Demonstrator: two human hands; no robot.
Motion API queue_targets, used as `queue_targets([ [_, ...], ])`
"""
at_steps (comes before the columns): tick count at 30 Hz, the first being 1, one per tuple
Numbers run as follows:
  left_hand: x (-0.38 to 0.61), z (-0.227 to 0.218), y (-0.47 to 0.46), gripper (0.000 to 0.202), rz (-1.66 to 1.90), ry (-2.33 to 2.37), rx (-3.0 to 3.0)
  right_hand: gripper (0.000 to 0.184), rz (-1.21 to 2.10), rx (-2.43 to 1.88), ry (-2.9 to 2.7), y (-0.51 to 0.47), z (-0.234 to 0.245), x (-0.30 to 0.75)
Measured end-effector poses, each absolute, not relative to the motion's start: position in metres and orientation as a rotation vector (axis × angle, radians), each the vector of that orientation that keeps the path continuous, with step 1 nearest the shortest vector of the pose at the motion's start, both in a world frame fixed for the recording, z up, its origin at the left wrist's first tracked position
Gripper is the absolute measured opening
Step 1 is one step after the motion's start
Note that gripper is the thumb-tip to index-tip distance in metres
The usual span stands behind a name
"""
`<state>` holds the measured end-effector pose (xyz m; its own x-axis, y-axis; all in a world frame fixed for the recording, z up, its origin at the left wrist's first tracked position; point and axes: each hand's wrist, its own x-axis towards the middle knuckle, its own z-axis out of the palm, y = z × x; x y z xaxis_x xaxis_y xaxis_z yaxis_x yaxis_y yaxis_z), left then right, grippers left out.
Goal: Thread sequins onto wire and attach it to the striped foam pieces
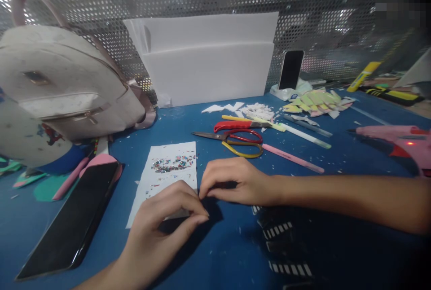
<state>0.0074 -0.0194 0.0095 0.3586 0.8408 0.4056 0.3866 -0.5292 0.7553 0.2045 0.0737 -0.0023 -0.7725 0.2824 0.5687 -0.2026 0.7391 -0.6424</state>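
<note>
My left hand (168,218) hovers over the lower edge of a white paper sheet (143,207), thumb and forefinger pinched together. Whatever may be between those fingertips is too small to see. Close beside it, my right hand (240,181) is curled with its fingertips down at the sheet's right edge, and its fingers hide anything they grip. Small multicoloured shiny sequins (171,164) lie heaped across the upper part of the sheet, with a few strays lower down. Under my right forearm lie black strips (278,230) with white bars, partly in shadow.
Scissors (235,138), a red-handled cutter (232,125) and several pens (292,158) lie beyond my hands. A dark phone (72,222) and backpack (67,83) are at left. A pink glue gun (393,139) with a lit red light sits right. White paper scraps (258,112) are behind.
</note>
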Motion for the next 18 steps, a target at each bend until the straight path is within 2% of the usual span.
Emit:
queue_targets([
  [18, 0.0066, 0.008, -0.0265, 0.018, 1.045, 1.035, 2.268, 0.01, 0.867, -0.054, -2.366, 0.071, -0.0064, 0.2047],
])
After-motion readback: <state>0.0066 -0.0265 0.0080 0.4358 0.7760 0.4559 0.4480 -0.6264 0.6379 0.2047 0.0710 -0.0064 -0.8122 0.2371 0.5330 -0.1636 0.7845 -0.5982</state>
